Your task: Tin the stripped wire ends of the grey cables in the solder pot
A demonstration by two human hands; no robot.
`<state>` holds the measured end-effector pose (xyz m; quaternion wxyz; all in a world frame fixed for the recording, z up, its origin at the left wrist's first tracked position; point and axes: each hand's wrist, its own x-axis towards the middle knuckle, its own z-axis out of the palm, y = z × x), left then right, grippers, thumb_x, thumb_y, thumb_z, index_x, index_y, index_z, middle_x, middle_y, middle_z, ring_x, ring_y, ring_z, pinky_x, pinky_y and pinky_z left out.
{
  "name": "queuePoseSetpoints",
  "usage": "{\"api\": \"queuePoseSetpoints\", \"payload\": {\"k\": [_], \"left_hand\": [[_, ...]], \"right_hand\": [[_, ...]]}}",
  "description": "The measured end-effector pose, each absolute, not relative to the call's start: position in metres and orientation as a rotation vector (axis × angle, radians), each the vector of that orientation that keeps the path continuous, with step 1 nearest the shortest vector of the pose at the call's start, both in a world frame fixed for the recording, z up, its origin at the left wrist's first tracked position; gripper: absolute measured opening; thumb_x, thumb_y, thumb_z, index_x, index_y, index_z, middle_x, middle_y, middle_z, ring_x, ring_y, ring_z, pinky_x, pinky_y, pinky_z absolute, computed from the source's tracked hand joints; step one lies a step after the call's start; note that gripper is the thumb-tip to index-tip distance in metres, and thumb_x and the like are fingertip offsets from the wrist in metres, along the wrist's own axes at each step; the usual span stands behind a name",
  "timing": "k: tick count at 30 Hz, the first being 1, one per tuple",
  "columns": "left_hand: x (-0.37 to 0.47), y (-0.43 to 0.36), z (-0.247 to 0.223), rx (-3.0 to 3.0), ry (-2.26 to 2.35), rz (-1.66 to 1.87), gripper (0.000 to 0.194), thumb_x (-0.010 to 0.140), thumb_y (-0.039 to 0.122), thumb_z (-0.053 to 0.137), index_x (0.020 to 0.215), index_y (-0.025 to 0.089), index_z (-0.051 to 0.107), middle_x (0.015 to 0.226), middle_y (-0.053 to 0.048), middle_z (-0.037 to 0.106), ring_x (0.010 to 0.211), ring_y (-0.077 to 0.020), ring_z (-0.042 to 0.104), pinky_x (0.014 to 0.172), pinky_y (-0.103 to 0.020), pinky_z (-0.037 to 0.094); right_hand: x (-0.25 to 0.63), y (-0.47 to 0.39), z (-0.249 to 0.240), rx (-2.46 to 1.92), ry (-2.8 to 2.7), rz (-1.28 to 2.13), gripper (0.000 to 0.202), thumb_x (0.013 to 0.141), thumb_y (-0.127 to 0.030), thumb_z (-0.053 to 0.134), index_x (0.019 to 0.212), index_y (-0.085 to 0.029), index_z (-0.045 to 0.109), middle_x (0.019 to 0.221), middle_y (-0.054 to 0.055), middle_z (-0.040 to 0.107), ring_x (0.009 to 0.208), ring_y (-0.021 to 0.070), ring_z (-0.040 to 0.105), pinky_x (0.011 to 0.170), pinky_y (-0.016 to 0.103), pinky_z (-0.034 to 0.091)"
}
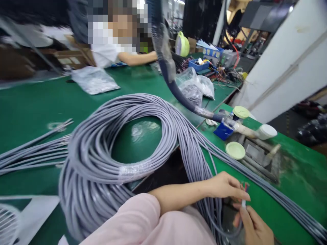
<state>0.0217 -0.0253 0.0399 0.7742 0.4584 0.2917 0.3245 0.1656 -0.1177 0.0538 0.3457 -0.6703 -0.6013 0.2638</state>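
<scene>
At the lower right, my right hand [257, 224] pinches a grey cable [231, 234] close to its end. A short white section [243, 203] shows just above those fingers, with thin red and other coloured wires [246, 187] sticking out. My left hand [226, 185] reaches over from the left, its thumb and fingers closed around these wires. Behind both hands runs a thick bundle of grey cables [195, 160], leading from a large coil [143, 102] wrapped with clear film. Part of the held cable is hidden below my hands.
Straight grey cables [276, 197] lie along the right of the green table [35, 102]. A thick dark hose [176, 92] hangs down to a blue box [223, 130] near round yellow-green lids [235, 150]. Plastic bags [95, 80] and a co-worker's arm [138, 59] are farther back.
</scene>
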Motion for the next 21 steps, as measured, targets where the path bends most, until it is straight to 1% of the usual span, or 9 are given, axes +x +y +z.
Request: {"api": "queuePoseSetpoints", "payload": {"k": [1, 3, 5, 6, 9, 11, 14, 21], "left_hand": [[0.021, -0.027, 0.042, 0.989, 0.614, 0.713, 0.048, 0.052, 0.055, 0.083, 0.062, 0.012, 0.065, 0.064, -0.001, 0.062, 0.064, -0.0106, 0.054, 0.067, -0.025, 0.045], [0.021, -0.030, 0.045, 0.939, 0.634, 0.764, 0.045, 0.057, 0.052, 0.082, 0.058, 0.012, 0.063, 0.059, 0.000, 0.060, 0.060, -0.0091, 0.052, 0.063, -0.024, 0.043], [0.021, -0.033, 0.046, 0.863, 0.643, 0.761, 0.040, 0.063, 0.049, 0.079, 0.063, 0.012, 0.065, 0.059, 0.000, 0.061, 0.058, -0.0088, 0.053, 0.062, -0.023, 0.043], [0.021, -0.034, 0.046, 0.825, 0.623, 0.761, 0.037, 0.064, 0.046, 0.080, 0.068, 0.011, 0.066, 0.060, 0.000, 0.062, 0.058, -0.0088, 0.054, 0.063, -0.023, 0.043], [0.021, -0.034, 0.044, 0.725, 0.546, 0.771, 0.033, 0.064, 0.039, 0.081, 0.075, 0.011, 0.068, 0.061, 0.000, 0.062, 0.057, -0.0079, 0.054, 0.062, -0.023, 0.043], [0.021, -0.035, 0.043, 0.689, 0.546, 0.781, 0.032, 0.065, 0.036, 0.082, 0.080, 0.011, 0.069, 0.065, 0.000, 0.064, 0.057, -0.0079, 0.055, 0.063, -0.023, 0.044], [0.021, -0.035, 0.042, 0.680, 0.610, 0.799, 0.031, 0.064, 0.035, 0.082, 0.083, 0.012, 0.071, 0.072, -0.001, 0.068, 0.061, -0.0084, 0.058, 0.064, -0.023, 0.046], [0.019, -0.031, 0.039, 0.584, 0.661, 0.777, 0.029, 0.067, 0.036, 0.081, 0.080, 0.012, 0.070, 0.067, -0.001, 0.067, 0.058, -0.0066, 0.058, 0.058, -0.017, 0.046]], "right_hand": [[0.162, -0.117, 0.056, -1.688, -1.547, 0.721, 0.038, 0.085, -0.050, 0.055, 0.057, -0.025, 0.060, 0.048, 0.002, 0.057, 0.044, 0.0178, 0.053, 0.043, 0.030, 0.043], [0.156, -0.116, 0.059, -1.664, -1.479, 0.758, 0.041, 0.089, -0.047, 0.052, 0.054, -0.025, 0.054, 0.048, 0.001, 0.052, 0.044, 0.0161, 0.048, 0.044, 0.030, 0.038], [0.153, -0.115, 0.060, -1.624, -1.415, 0.825, 0.038, 0.092, -0.044, 0.050, 0.061, -0.023, 0.056, 0.048, -0.002, 0.050, 0.046, 0.0135, 0.046, 0.049, 0.028, 0.038], [0.153, -0.115, 0.060, -1.614, -1.383, 0.884, 0.033, 0.093, -0.043, 0.049, 0.071, -0.022, 0.061, 0.049, -0.002, 0.052, 0.047, 0.0127, 0.046, 0.051, 0.027, 0.039], [0.154, -0.116, 0.056, -1.567, -1.247, 1.032, 0.029, 0.094, -0.042, 0.048, 0.088, -0.019, 0.064, 0.049, -0.005, 0.052, 0.044, 0.0099, 0.042, 0.048, 0.025, 0.034], [0.155, -0.119, 0.052, -1.520, -1.180, 1.084, 0.029, 0.094, -0.043, 0.048, 0.090, -0.018, 0.064, 0.048, -0.005, 0.051, 0.043, 0.0090, 0.040, 0.047, 0.024, 0.031], [0.155, -0.122, 0.047, -1.466, -1.123, 1.121, 0.030, 0.094, -0.043, 0.049, 0.088, -0.018, 0.063, 0.047, -0.005, 0.051, 0.043, 0.0087, 0.040, 0.047, 0.024, 0.031], [0.153, -0.121, 0.046, -1.428, -1.100, 1.188, 0.030, 0.093, -0.044, 0.050, 0.087, -0.017, 0.063, 0.047, -0.005, 0.051, 0.041, 0.0083, 0.039, 0.045, 0.023, 0.029]]}}
